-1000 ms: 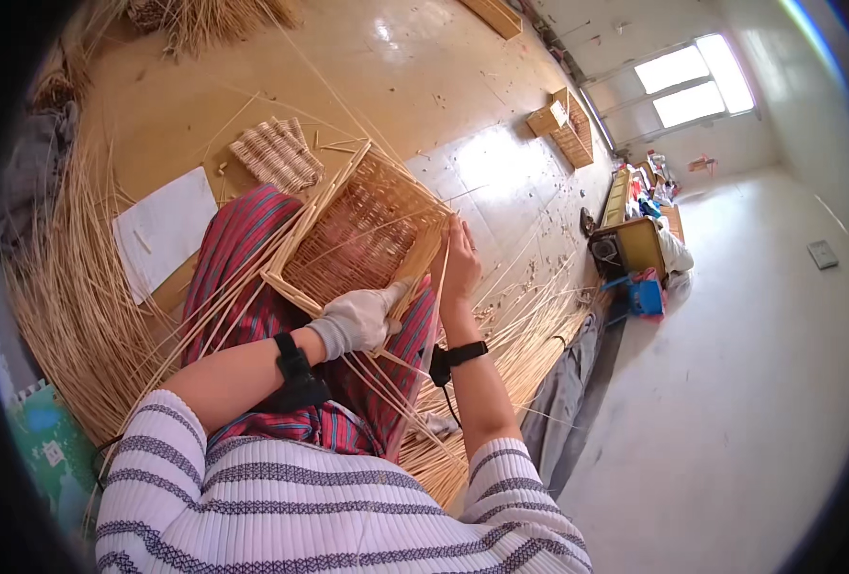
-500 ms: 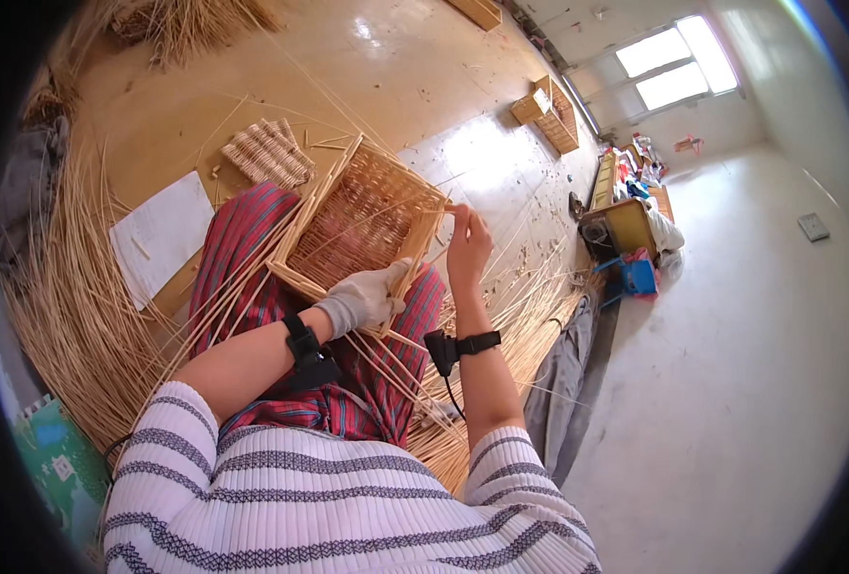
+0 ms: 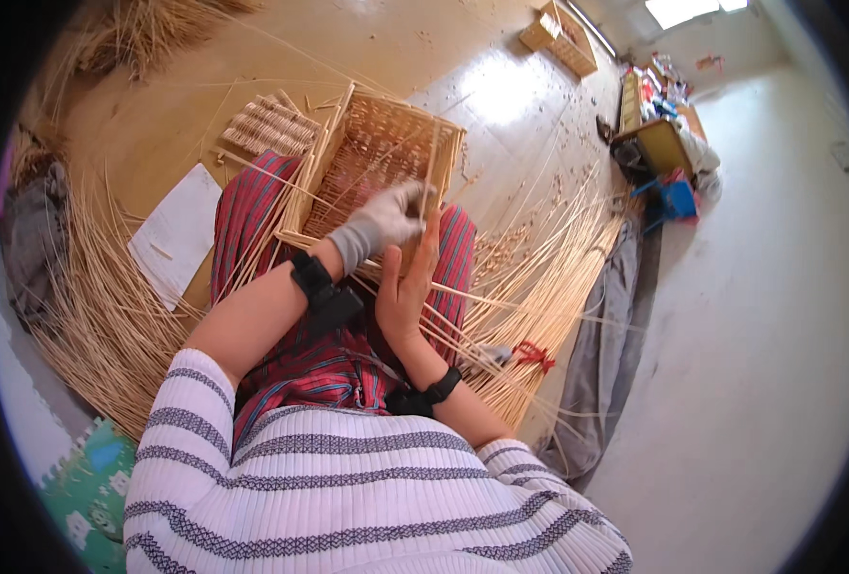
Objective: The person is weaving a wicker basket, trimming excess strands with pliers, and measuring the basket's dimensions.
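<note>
Basket (image 3: 372, 124) sits on lap (image 3: 252, 203). Left hand (image 3: 394, 212) half-curls over its right side, hiding part; grip unclear. Right hand (image 3: 406, 295), straight-fingered, grips nothing, at near edge. Panel (image 3: 269, 125), paper (image 3: 178, 234) left of basket; reeds (image 3: 104, 287) flank it.

Glossy tan floor (image 3: 415, 62) — pale canes (image 3: 99, 277), a white sheet (image 3: 178, 234), a woven panel (image 3: 269, 127), a wicker box (image 3: 563, 43).
</note>
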Motion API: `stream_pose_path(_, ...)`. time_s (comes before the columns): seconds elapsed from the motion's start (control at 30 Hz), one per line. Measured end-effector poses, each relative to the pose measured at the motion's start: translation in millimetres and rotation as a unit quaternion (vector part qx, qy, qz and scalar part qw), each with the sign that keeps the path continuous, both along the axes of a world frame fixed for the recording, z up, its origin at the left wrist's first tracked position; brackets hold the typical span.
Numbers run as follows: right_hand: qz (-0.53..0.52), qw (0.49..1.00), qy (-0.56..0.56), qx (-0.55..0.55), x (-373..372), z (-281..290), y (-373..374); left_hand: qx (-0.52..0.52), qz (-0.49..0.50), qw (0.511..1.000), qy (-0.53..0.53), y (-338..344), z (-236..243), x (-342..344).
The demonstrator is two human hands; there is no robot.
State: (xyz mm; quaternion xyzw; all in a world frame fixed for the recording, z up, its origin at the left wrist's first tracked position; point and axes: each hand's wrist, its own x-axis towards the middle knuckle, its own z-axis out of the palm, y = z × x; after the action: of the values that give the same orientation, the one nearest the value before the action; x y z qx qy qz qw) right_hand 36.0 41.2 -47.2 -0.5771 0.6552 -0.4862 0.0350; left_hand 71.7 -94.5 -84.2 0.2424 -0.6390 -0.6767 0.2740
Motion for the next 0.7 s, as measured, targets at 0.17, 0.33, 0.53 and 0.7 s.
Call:
stream_pose_path(0.17,-0.028,0.997,0.026,0.067,1,-3,-8,0.102,0.179,0.959,0.196,-30,71,-6)
stream_pose_path(0.33,0.012,0.983,0.12,0.137,7,-7,-8,-0.112,0.056,0.988,-0.09,-50,88,1)
stream_pose_path(0.53,0.03,0.977,0.129,0.165,7,-6,-5,-0.332,-0.082,0.893,-0.293,-69,60,9)
stream_pose_path(0.7,0.035,0.982,0.122,0.142,5,-9,-5,-0.326,-0.116,0.866,-0.362,-67,55,29)
